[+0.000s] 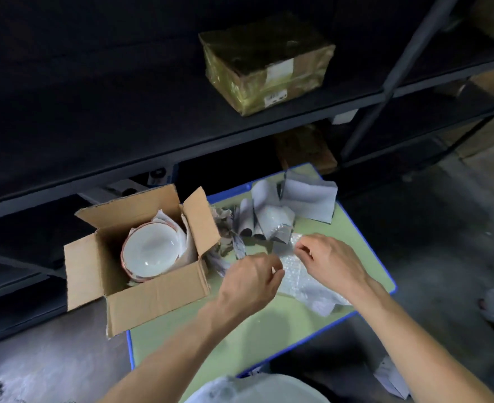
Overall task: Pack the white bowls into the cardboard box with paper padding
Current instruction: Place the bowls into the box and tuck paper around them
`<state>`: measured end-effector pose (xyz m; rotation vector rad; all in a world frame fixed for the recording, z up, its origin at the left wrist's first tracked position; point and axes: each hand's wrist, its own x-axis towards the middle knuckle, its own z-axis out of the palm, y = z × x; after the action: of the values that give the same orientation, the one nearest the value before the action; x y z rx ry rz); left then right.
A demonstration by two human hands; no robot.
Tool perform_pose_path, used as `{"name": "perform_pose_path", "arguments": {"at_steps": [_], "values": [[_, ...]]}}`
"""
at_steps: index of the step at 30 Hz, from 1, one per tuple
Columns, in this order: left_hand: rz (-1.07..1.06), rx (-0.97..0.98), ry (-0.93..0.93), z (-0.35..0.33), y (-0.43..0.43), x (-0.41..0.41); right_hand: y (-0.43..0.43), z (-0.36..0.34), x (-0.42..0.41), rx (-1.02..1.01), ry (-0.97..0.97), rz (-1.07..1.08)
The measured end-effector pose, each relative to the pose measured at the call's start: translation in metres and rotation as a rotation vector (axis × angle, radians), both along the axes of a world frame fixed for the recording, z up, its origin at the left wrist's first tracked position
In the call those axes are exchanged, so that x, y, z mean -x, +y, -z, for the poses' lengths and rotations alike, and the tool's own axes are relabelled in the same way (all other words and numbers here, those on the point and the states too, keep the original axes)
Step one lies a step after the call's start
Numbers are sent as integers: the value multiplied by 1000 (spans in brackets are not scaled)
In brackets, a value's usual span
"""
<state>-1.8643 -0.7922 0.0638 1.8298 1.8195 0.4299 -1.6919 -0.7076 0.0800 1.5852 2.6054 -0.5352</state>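
Note:
An open cardboard box [152, 295] stands on the left end of a green table [240, 330]. Inside it lies a stack of white bowls [150, 251] with reddish rims, with white paper tucked along the right side. To the right of the box, my left hand [251, 280] and my right hand [327, 260] each pinch an edge of a bubble wrap sheet [298, 283] lying on the table. Behind my hands is a pile of grey-white paper sheets [283, 210], some curled and crumpled.
Dark metal shelving runs behind the table, with a taped brown parcel [266, 62] on an upper shelf and another carton [304, 149] lower down. The table has a blue edge [312, 335]. Concrete floor lies to the right, with loose paper [391, 376] on it.

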Motion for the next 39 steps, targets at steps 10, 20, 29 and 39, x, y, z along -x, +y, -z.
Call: {"name": "perform_pose_path", "arguments": {"at_steps": [10,20,29,39], "values": [[-65,446,193,82,39,-36,2,85,-79,307,-84,336],[-295,516,-27,85,44,-50,7,103,-67,456,103,574],[-335,544,-416,61,25,-37,6,74,-74,463,210,578],[-101,134,-69,10,24,-28,26,-4,-89,480,94,289]]}}
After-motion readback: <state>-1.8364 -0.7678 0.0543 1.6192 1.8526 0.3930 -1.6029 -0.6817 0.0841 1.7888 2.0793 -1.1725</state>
